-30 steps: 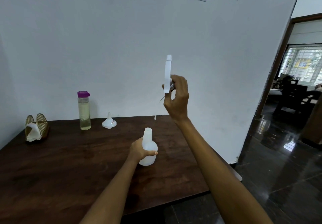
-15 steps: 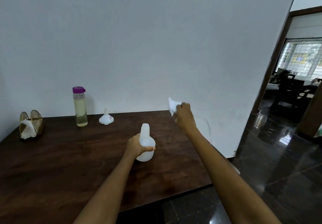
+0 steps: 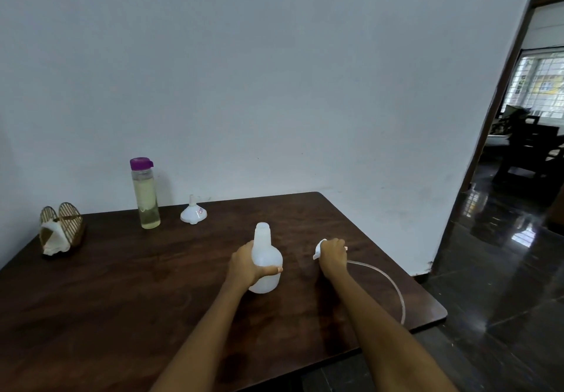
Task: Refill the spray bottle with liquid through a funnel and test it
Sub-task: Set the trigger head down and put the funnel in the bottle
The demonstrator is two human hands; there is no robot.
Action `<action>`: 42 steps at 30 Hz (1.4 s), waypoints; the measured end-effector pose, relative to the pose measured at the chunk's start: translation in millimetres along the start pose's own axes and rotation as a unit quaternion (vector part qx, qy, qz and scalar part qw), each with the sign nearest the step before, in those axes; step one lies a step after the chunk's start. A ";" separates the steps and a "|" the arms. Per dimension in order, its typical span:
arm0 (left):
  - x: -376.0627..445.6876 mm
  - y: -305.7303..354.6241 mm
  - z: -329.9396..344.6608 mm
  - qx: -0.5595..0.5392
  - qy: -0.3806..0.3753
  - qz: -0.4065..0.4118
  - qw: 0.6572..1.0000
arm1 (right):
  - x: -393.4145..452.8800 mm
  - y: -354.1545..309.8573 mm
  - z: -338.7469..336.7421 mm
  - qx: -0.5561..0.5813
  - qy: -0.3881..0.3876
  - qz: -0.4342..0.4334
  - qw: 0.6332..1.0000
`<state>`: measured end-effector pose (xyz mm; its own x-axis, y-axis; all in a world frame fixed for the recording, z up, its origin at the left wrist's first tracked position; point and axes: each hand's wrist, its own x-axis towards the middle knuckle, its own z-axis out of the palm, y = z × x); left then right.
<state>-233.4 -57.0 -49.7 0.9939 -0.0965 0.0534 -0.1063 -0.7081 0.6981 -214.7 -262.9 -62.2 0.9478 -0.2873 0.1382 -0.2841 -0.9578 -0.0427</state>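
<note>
A white spray bottle (image 3: 265, 255) stands upright on the dark wooden table (image 3: 122, 284) with its neck uncovered. My left hand (image 3: 245, 262) grips its body from the left. To its right, my right hand (image 3: 332, 252) holds the white sprayer head (image 3: 319, 248) low against the tabletop. The head's clear dip tube (image 3: 387, 281) curves over the table toward the right edge. A white funnel (image 3: 193, 214) sits upside down near the wall. Beside it stands a clear bottle (image 3: 146, 196) of pale yellow liquid with a purple cap.
A wooden napkin holder (image 3: 62, 231) with white napkins sits at the table's far left. The white wall runs right behind the table. The table's right edge drops to a glossy dark floor (image 3: 503, 284), and a doorway opens at the right.
My right hand has brought the sprayer head down from high above the bottle to the tabletop on the right, with the dip tube trailing out. My left hand has stayed on the bottle.
</note>
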 end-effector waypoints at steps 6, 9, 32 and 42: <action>2.9 -2.3 1.2 -0.001 0.003 0.000 1.000 | 22.3 -12.2 -10.3 0.029 -0.032 -0.004 0.999; 2.0 -1.0 0.1 -0.008 0.005 0.008 1.000 | 31.0 -19.8 -17.2 0.053 -0.065 0.006 0.996; -10.0 4.1 -8.0 -0.020 -0.010 0.003 1.000 | 6.4 -20.7 -51.4 0.134 0.155 -0.087 0.975; -24.4 -10.5 -34.1 0.002 -0.051 -0.027 0.998 | -26.6 -62.5 -122.6 0.258 0.259 -0.177 0.914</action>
<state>-255.5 -23.4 -34.1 0.9900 -0.1284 -0.0585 -0.0520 -0.7175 0.6946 -239.9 -195.6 58.1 0.7333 -0.0487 0.6782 0.2601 -0.9015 -0.3460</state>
